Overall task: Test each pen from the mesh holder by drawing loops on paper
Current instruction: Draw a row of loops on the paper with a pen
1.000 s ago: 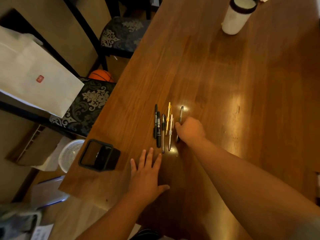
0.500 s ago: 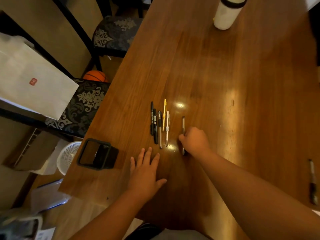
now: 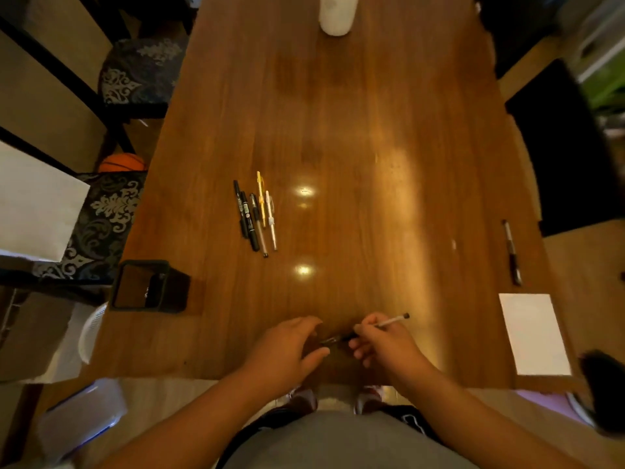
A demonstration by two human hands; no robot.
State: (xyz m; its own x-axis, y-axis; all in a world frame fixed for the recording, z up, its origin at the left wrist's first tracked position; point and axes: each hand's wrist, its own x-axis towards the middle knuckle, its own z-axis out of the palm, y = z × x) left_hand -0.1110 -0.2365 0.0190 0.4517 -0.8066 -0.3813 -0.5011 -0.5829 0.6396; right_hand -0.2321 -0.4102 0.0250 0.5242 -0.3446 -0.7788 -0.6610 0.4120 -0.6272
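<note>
Your right hand (image 3: 385, 343) grips one pen (image 3: 392, 321) mid-barrel, held crosswise over the near edge of the worktop (image 3: 372, 164); your left hand (image 3: 287, 350) is curled round its dark front end. Can't tell if it's actually pinching, but it looks like uncapping. The paper (image 3: 534, 333) sits well right of your right hand and looks blank, so I'd judge no loops drawn yet; a lone pen (image 3: 512, 252) lies just beyond it. The mesh holder (image 3: 148, 286) lies tipped over left of your left hand, seemingly emptied, with five more pens (image 3: 255, 214) in a row ahead-left, so nearly all testing remains.
</note>
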